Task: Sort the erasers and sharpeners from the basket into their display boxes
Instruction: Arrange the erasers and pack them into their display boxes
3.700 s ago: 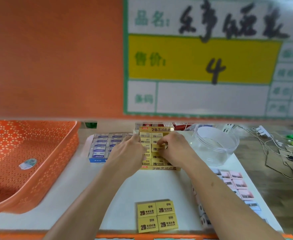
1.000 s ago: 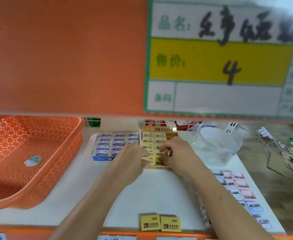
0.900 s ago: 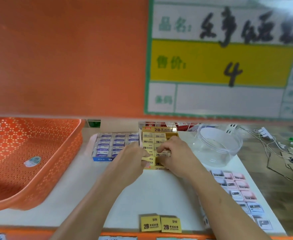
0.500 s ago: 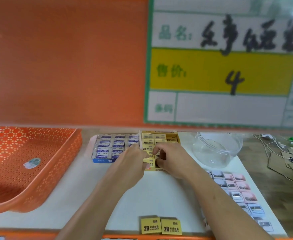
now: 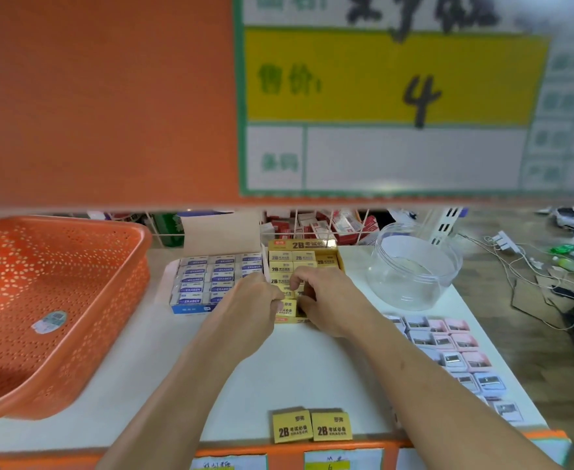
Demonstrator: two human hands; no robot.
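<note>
Both hands met over the near end of the yellow display box (image 5: 304,247), which sat on the white worktop (image 5: 299,364) with its long axis running away from the person. The left hand (image 5: 250,305) had its fingers curled together, thumb and fingertips pinching one yellow eraser (image 5: 286,307) at the box's front row, its printed face turned up and toward the person. The right hand (image 5: 326,300) was curled too, fingertips pressed down among the erasers just beside it; what exactly it held I could not tell. Touching the yellow box on its left stood the blue display box (image 5: 190,308), filled with rows of white erasers lying crosswise, its lid flap (image 5: 221,234) raised at the back. Two loose yellow erasers (image 5: 312,429) lay side by side at the worktop's near edge, labels facing the person. The orange basket (image 5: 58,300) stood well to the left, tilted. A clear round tub (image 5: 414,273) stood near the yellow box's right, and pink and lilac sharpeners (image 5: 448,347) lay in rows along the right edge, beside the right forearm.
</note>
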